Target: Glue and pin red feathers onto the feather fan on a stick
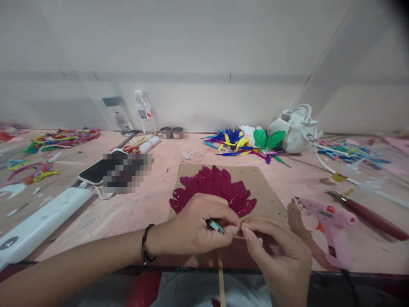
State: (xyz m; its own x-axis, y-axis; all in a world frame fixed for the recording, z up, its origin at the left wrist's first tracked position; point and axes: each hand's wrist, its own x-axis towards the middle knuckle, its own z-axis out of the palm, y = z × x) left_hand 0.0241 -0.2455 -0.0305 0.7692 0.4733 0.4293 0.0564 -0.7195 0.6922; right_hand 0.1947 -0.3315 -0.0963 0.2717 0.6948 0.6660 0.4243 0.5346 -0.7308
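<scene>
A fan of dark red feathers (212, 187) lies on a brown cardboard sheet (266, 194) at the middle of the table. In front of it, my left hand (201, 224) is closed, with a small flat teal tool (216, 227) poking out between thumb and fingers; its kind is not clear. My right hand (277, 245) is closed in a pinch, its fingertips meeting those of the left. Whatever lies between the fingertips is too small to make out. A thin wooden stick (221, 277) runs down below my hands past the table edge.
To the right lie a pink glue gun (335, 226) and a red-handled knife (373, 217). Coloured feathers (236, 140) and a white bag (289, 132) are at the back. Left are a phone (102, 168), a white power strip (47, 221) and a water bottle (145, 115).
</scene>
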